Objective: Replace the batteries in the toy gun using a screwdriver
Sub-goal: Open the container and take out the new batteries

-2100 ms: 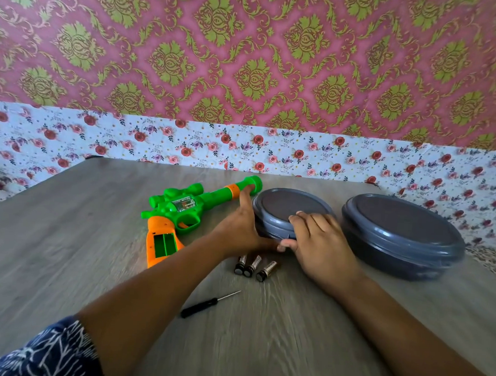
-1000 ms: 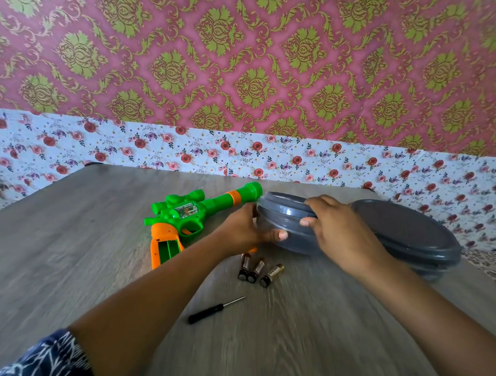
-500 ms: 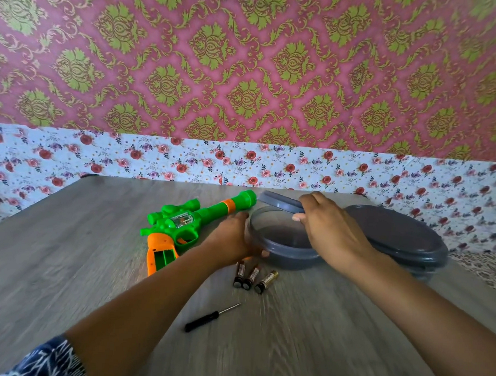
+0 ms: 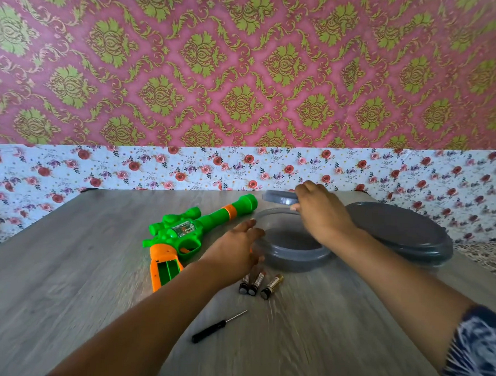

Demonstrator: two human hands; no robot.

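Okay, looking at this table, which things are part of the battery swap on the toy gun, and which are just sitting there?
Part of the job:
toy gun, battery bay open
three batteries
screwdriver
small grey container, steadied by left hand
its lid, lifted by right hand

Lying about:
larger grey container, lid on

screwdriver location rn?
Head view: the screwdriver lies on the table, lower centre, nearer the camera than the three batteries, between the forearms.

- toy gun [image 4: 188, 236]: glossy green and orange plastic
- grey container [image 4: 292, 252] and lid [image 4: 279, 197]: smooth plastic
- table [image 4: 66, 279]: matt wood-grain surface
- screwdriver [image 4: 218, 327]: black handle, thin metal shaft
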